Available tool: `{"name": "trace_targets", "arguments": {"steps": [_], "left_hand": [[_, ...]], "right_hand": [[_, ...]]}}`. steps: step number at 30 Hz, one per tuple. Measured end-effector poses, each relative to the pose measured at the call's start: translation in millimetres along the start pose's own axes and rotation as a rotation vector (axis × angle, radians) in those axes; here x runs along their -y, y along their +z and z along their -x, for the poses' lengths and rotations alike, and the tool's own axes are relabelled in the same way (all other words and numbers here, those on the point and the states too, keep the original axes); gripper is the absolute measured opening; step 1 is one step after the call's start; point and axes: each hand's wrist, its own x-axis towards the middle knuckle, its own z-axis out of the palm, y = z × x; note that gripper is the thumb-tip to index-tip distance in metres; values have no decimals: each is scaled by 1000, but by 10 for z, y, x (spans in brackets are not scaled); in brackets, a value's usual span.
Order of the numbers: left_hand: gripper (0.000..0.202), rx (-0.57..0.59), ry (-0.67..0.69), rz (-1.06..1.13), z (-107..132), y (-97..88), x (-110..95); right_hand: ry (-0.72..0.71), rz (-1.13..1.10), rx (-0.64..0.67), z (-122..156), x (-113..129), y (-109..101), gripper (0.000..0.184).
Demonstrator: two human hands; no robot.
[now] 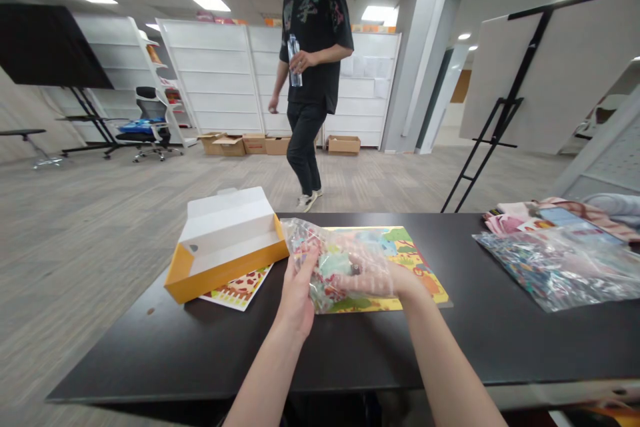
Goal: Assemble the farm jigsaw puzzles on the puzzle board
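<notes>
My left hand [299, 290] grips the near left side of a clear plastic bag [295, 232], thumb on top. Through the film show several small colourful flat pieces, among them a pale green one [334, 265]. My right hand [367, 275] reaches inside the bag up to the wrist, its fingers curled around the pieces. What exactly the fingers hold is blurred by the plastic. Beneath the bag lies a yellow board printed with animals and trees [417, 257], partly covered by the bag and my right hand.
An open yellow box [225, 273] with white inside rests at left on a printed card [245, 288]. At right on the black table [200, 360] lie another clear bag [555, 273] and folded cloth [570, 203]. A person [313, 47] carrying a bottle [294, 60] walks beyond.
</notes>
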Motion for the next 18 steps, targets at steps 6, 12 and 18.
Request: {"name": "trace_targets", "arguments": {"steps": [6, 12, 18], "left_hand": [[32, -1, -48, 40, 10, -1, -48], [32, -37, -73, 67, -1, -1, -101], [21, -78, -50, 92, 1, -13, -172]], "right_hand": [[-4, -213, -1, 9, -75, -44, 31], [60, -531, -206, 63, -154, -121, 45], [134, -563, -330, 116, -178, -204, 41]]}}
